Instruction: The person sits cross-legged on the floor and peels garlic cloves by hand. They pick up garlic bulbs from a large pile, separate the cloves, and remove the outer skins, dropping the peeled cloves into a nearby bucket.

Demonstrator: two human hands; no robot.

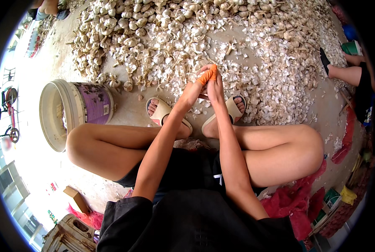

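My left hand [193, 89] and my right hand [215, 89] meet in front of my feet, above loose garlic skins [237, 82]. Orange wrapping covers both thumbs, which press close together. A small pale piece of garlic [201, 74] shows between the fingers of my left hand, mostly hidden. Below the hands a thin dark reddish-brown thing [203, 96] pokes out; what it is cannot be made out. Whether my right fingers grip anything is hidden from above. Beyond the hands lies a heap of whole garlic bulbs [137, 19] with dry stems.
Left of my knee, a white plastic bucket [75, 104] with a purple label lies tilted, pale pieces inside. Sandals [162, 110] are on my feet. Red mesh sacking [288, 201] lies right behind. Another person's leg [344, 74] reaches in at right; a cardboard box [75, 198] stands lower left.
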